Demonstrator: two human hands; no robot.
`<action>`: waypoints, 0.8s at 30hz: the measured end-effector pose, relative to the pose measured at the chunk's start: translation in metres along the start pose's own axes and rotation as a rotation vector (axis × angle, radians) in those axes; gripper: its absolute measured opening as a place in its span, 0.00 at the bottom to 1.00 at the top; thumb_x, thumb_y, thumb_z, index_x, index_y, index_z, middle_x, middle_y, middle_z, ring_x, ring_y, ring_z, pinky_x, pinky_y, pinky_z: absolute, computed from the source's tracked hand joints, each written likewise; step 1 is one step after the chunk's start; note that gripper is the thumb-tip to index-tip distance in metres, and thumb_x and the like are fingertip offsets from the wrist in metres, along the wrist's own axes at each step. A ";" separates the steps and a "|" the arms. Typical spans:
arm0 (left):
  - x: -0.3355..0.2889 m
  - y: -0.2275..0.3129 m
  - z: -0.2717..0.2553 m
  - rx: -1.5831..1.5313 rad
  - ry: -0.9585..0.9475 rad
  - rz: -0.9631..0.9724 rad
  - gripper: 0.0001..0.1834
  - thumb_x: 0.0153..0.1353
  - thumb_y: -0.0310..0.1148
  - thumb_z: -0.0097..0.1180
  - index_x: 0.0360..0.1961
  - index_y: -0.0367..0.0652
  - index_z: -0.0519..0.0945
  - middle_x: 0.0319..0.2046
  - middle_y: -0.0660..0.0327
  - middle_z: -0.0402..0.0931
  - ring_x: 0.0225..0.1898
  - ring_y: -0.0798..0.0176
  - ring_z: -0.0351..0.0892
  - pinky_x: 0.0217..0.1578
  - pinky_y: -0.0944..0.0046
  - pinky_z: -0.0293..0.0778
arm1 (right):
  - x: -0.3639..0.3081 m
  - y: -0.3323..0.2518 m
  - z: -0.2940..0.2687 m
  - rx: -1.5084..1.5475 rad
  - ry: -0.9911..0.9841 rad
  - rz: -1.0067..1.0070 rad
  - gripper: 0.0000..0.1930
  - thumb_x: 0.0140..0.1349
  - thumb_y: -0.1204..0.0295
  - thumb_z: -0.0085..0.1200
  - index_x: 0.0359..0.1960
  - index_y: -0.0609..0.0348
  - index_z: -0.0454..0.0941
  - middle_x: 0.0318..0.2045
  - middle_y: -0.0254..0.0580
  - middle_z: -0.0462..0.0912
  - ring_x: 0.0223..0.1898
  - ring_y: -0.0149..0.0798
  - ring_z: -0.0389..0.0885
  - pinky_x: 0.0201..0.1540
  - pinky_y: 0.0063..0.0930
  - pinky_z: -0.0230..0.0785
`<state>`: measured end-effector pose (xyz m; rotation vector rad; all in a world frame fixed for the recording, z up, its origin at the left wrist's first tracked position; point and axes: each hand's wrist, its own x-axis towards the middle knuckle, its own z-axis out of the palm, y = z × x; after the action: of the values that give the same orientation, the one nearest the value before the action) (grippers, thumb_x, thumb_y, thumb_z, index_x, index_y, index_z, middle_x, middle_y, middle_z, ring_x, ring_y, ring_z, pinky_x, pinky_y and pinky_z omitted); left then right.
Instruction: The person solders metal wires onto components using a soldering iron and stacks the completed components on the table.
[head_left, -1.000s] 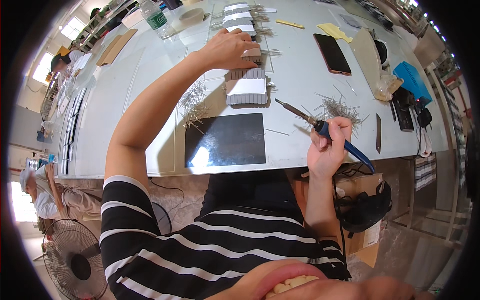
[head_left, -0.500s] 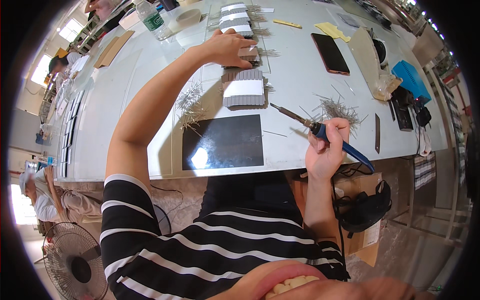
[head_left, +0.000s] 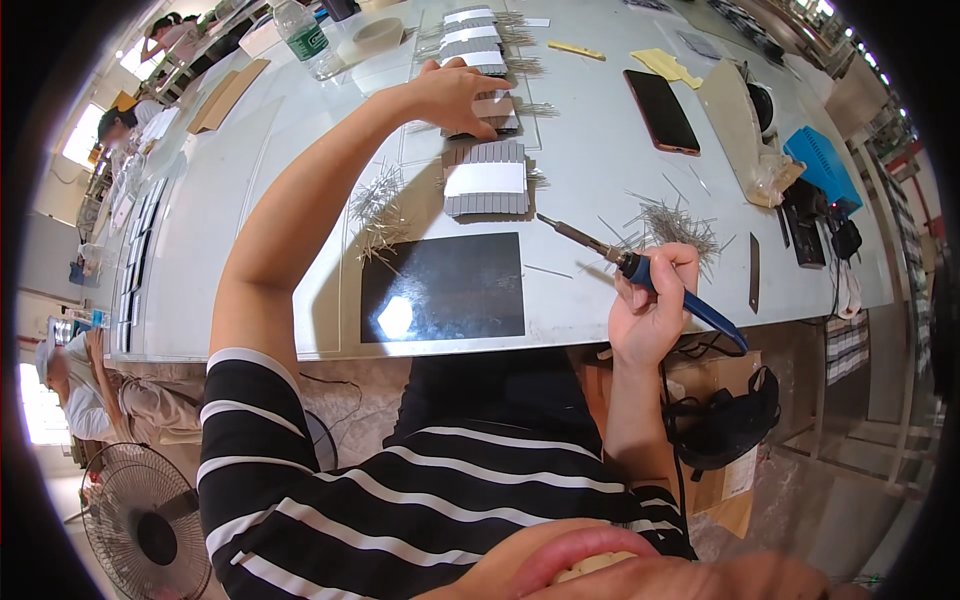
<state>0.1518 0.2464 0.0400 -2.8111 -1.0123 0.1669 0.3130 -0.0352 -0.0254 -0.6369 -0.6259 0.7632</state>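
My left hand [head_left: 450, 97] reaches across the table. Its thumb and forefinger span the near and far edges of a grey strip stack [head_left: 497, 112] with a white band and thin wires sticking out sideways. Just nearer lies a similar stack [head_left: 485, 178], untouched. In my right hand [head_left: 652, 305] is a soldering iron [head_left: 640, 268] with a blue handle, its fingers curled round the grip. The iron's tip points up and left, a little to the right of the nearer stack. Below that stack lies a dark glossy rectangular sheet [head_left: 443, 288].
Loose metal wires lie in a left pile [head_left: 380, 212] and a right pile [head_left: 680, 228]. More banded stacks [head_left: 470, 35] line up farther off. A phone [head_left: 661, 110], a water bottle [head_left: 303, 38], a tape roll [head_left: 377, 36] and a blue box [head_left: 822, 165] stand around. The iron's cable hangs at the right.
My hands hold almost the same places. The soldering iron's tip has shifted very slightly left and nearer, and the whole view has moved a touch.
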 end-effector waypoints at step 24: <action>0.000 -0.004 -0.006 -0.063 -0.059 0.006 0.48 0.43 0.51 0.73 0.68 0.63 0.68 0.57 0.61 0.76 0.62 0.55 0.65 0.55 0.50 0.57 | 0.000 0.001 0.001 -0.003 0.007 -0.006 0.04 0.66 0.74 0.48 0.34 0.58 0.67 0.21 0.36 0.71 0.16 0.22 0.60 0.21 0.17 0.52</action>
<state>0.1497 0.2490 0.0465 -2.8815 -1.0399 0.2235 0.3116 -0.0346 -0.0261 -0.6400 -0.6222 0.7547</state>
